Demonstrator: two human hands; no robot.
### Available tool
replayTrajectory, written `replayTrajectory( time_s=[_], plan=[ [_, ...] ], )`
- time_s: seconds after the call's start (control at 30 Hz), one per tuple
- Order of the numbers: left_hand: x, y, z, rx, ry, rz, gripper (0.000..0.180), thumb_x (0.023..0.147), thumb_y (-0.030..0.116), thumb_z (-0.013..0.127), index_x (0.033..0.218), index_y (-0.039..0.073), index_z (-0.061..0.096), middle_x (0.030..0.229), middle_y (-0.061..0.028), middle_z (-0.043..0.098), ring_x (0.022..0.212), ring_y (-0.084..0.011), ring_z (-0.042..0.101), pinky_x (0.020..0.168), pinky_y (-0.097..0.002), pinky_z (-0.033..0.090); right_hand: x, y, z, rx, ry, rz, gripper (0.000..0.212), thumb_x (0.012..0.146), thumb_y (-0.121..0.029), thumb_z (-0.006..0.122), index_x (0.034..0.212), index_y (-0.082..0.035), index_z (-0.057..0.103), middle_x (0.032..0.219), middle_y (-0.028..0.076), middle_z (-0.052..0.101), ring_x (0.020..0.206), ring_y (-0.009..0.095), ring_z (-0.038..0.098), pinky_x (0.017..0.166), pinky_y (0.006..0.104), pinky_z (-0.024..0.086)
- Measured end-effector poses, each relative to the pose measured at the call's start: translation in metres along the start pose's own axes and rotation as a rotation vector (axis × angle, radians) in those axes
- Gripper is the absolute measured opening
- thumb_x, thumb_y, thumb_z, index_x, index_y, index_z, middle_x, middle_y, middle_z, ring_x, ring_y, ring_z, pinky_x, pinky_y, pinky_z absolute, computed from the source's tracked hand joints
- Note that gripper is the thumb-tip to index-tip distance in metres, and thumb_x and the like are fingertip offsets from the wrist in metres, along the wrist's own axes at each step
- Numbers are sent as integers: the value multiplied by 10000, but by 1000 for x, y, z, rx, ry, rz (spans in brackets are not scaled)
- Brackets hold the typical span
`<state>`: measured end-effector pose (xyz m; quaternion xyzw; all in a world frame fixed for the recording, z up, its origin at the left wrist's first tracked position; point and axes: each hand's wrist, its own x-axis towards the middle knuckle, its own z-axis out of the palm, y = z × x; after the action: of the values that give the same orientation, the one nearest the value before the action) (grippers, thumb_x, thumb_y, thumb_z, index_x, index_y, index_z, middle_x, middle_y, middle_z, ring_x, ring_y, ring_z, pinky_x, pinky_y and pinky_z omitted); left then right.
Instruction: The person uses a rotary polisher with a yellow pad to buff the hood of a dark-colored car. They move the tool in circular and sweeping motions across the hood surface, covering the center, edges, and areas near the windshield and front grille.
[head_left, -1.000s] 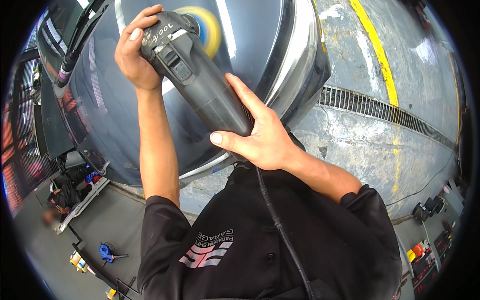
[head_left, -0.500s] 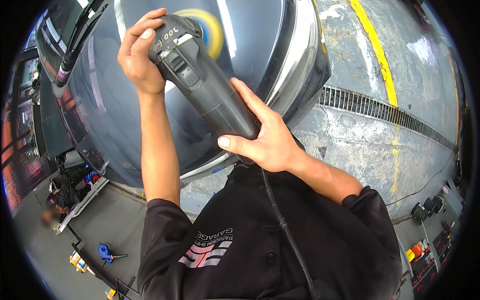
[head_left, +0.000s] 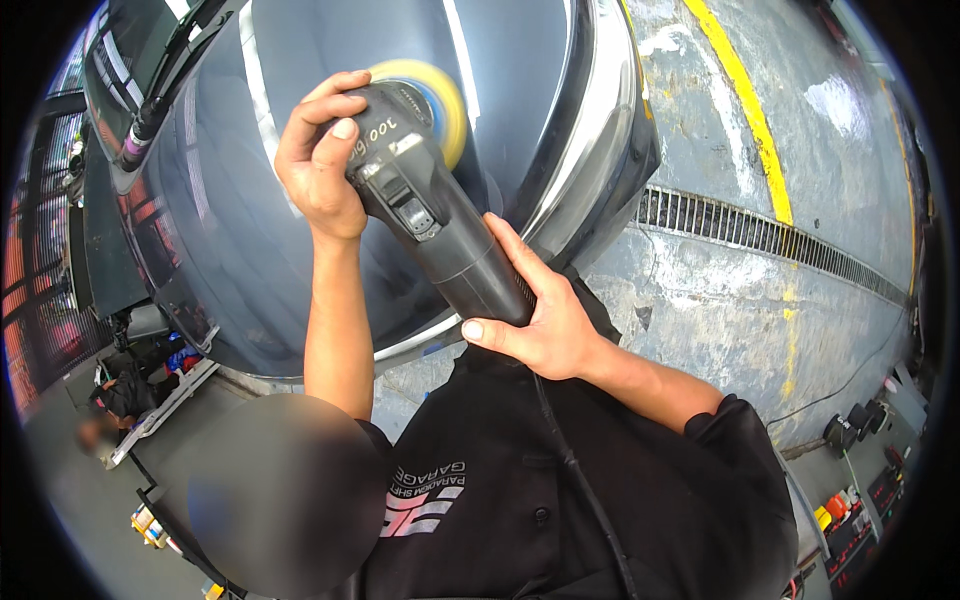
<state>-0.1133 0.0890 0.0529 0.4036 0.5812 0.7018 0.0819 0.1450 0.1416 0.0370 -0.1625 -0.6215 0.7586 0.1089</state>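
A black electric car polisher [head_left: 450, 235] lies across the dark hood of a car [head_left: 300, 290]. Its round yellow pad [head_left: 453, 120] with a blue backing rests on the paint and looks smeared by spinning. My left hand [head_left: 325, 165] is wrapped round the polisher's head, thumb on top. My right hand [head_left: 550, 320] grips the rear end of the body, with the thumb on the near side and fingers along the far side. From that end a black power cord [head_left: 570, 460] runs down over my dark shirt.
A clear headlight [head_left: 590, 110] edges the hood on the right. Beyond it the worn grey floor has a drain grate [head_left: 770, 230] and a yellow line [head_left: 740, 100]. A wiper arm [head_left: 190, 60] lies at the upper left. Tools [head_left: 850, 510] stand at the lower right.
Both hands have drawn the polisher toward me and a little to the right across the hood. The grip of both hands is the same. A blurred round patch now covers the lower left.
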Motion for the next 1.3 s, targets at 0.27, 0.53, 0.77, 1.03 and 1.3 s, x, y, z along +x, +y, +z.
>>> replayTrajectory(
  time_s=[0.27, 0.53, 0.77, 1.03, 1.3],
  plan=[
    [47, -12, 5, -25, 21, -25, 180, 860, 73, 606, 961, -38, 706, 1144, -173, 703, 1101, -250, 634, 1001, -371, 467, 42, -14, -10, 57, 26, 1, 1036, 858, -313, 823, 1584, 62, 186, 1519, 203, 459, 1389, 237, 465, 1154, 351, 346],
    [98, -21, 5, -7, 34, -54, 206, 878, 107, 572, 958, -39, 694, 1173, -172, 697, 1087, -229, 632, 989, -349, 481, 94, -39, -27, 70, -59, -7, 1053, 882, -346, 793, 1574, 102, 137, 1572, 239, 349, 1458, 273, 364, 1188, 370, 297],
    [146, -41, 19, -49, 67, -32, 197, 871, 115, 601, 919, -48, 702, 1096, -143, 721, 1023, -217, 643, 944, -334, 486, 133, -55, -54, -31, -66, -62, 1034, 875, -305, 776, 1573, 108, 135, 1566, 242, 356, 1456, 277, 363, 1191, 366, 284],
    [182, -48, 16, -16, 88, 1, 211, 880, 125, 596, 925, -52, 703, 1074, -154, 725, 1013, -219, 651, 946, -335, 486, 167, -70, -67, -34, -94, -110, 1038, 845, -258, 769, 1574, 112, 130, 1559, 231, 367, 1443, 271, 377, 1186, 358, 285],
    [206, -60, 17, 3, 90, -26, 217, 877, 118, 575, 937, -48, 701, 1110, -169, 713, 1016, -207, 644, 948, -323, 487, 191, -72, -78, 9, -133, -107, 1043, 835, -260, 767, 1575, 109, 131, 1570, 247, 344, 1449, 284, 368, 1185, 359, 283]
  ],
)
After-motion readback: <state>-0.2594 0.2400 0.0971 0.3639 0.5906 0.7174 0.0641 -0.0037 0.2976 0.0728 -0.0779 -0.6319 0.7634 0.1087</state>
